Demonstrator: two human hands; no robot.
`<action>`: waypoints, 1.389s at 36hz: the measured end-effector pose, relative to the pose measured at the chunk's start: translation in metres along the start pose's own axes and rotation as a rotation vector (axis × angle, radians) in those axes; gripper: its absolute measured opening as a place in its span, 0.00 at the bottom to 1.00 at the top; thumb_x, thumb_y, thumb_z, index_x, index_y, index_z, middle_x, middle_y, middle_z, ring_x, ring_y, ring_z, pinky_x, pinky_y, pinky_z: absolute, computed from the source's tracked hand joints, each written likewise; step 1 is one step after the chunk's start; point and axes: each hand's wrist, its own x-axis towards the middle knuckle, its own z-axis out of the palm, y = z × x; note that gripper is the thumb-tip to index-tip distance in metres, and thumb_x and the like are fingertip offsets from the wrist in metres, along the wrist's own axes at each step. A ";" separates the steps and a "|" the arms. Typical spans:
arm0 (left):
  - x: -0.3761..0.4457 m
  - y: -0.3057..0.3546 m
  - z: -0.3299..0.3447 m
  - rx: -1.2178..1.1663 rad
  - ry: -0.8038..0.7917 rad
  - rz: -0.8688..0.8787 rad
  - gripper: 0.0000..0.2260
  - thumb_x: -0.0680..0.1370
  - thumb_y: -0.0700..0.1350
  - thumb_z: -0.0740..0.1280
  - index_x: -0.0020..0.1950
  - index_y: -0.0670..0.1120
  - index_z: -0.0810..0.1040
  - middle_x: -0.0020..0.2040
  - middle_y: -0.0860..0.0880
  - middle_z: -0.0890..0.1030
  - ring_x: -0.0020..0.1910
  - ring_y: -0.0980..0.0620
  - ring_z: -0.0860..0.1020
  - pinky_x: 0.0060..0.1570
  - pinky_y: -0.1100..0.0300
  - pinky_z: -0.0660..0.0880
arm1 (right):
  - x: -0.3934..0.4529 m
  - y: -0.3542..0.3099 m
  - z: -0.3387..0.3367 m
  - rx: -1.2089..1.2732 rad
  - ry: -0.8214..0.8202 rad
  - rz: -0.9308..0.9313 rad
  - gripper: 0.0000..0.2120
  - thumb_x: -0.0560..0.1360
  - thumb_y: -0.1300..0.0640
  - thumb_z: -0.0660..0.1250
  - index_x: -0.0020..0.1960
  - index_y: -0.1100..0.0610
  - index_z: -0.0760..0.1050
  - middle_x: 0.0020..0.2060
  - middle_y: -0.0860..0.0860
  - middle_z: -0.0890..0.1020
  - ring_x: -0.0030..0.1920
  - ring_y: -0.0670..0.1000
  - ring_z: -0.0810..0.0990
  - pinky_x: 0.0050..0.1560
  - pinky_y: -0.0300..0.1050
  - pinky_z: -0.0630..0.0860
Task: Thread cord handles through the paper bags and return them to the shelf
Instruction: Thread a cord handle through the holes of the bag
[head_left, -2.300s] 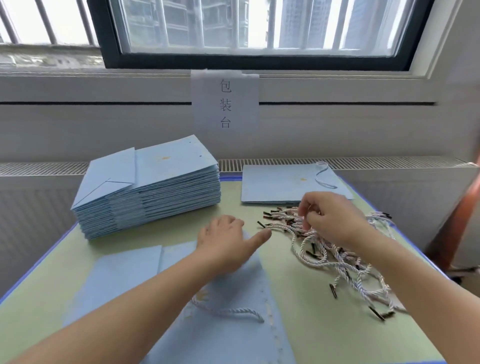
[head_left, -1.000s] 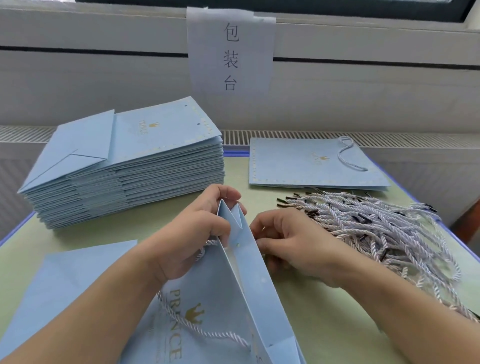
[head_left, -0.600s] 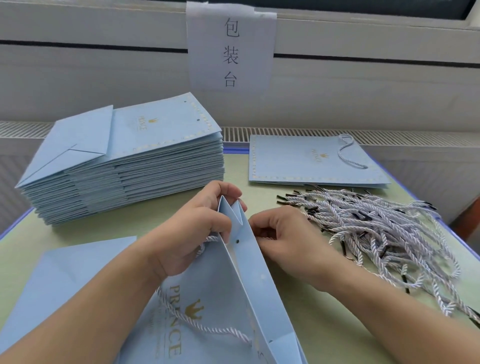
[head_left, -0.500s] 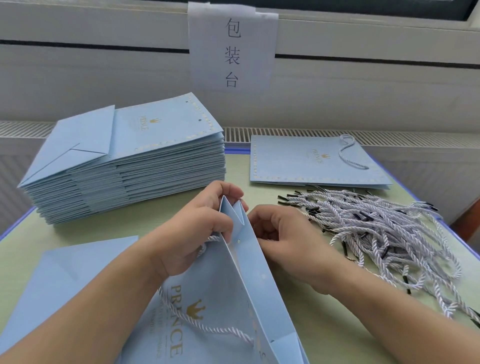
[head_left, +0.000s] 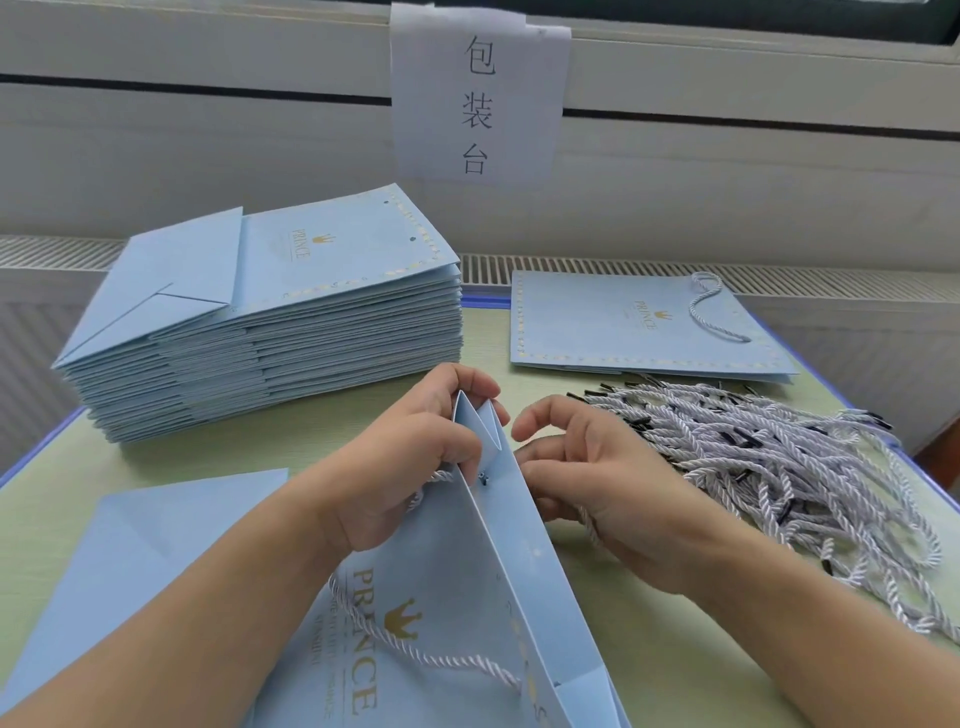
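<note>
Bag in work: light blue paper bag (head_left: 457, 597) printed PRINCE with a gold crown, lying on the green tabletop (head_left: 675, 649), its mouth end lifted and spread so the folded gusset stands up between the two hands.
Left hand: left hand (head_left: 410, 457) curled round the raised top edge of the bag, fingertips over the gusset fold, thumb pressing the near panel just beside a small punched hole (head_left: 484, 480).
Right hand: right hand (head_left: 597, 483) close against the far panel of the same bag, fingers loosely bent and thumb apart from them; a strand of cord shows under the heel of the palm, but whether the fingers pinch it cannot be told (the bag wall hides the fingertips).
Fitted cord: white twisted cord handle (head_left: 415, 644) already running across the printed face of the bag, from under the left wrist toward the near edge.
Loose cords: heap of white twisted cords with black tips (head_left: 769, 467) on the table to the right, just beside the right hand.
Unthreaded stock: tall stack of flat blue bags (head_left: 291, 322) at the back left.
Finished bag: flat blue bag with a cord loop (head_left: 639, 327) at the back right, behind the cord heap.
Other bag: flat blue bag (head_left: 130, 561) near left, partly under the left forearm.
Sign: white paper sheet with three Chinese characters (head_left: 478, 98) on the wall behind.
</note>
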 end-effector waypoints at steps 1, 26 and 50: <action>0.000 0.000 0.000 0.000 0.002 -0.004 0.29 0.55 0.34 0.59 0.56 0.47 0.73 0.48 0.49 0.77 0.41 0.50 0.75 0.33 0.62 0.73 | -0.001 -0.003 -0.002 0.014 -0.006 -0.002 0.10 0.76 0.74 0.60 0.48 0.60 0.68 0.35 0.59 0.81 0.28 0.48 0.78 0.29 0.36 0.74; 0.002 0.000 0.001 0.084 0.093 -0.011 0.28 0.54 0.37 0.59 0.54 0.47 0.72 0.46 0.47 0.73 0.37 0.50 0.71 0.33 0.62 0.68 | 0.001 0.013 0.008 -0.765 0.210 -0.500 0.04 0.68 0.55 0.72 0.38 0.46 0.81 0.44 0.41 0.73 0.34 0.40 0.71 0.34 0.32 0.65; 0.000 0.002 0.001 0.228 0.107 -0.056 0.25 0.56 0.39 0.59 0.52 0.52 0.73 0.43 0.47 0.69 0.38 0.49 0.67 0.35 0.59 0.65 | -0.016 -0.061 -0.083 -0.321 -0.200 -0.060 0.15 0.62 0.50 0.79 0.45 0.56 0.81 0.23 0.46 0.68 0.23 0.42 0.62 0.21 0.30 0.57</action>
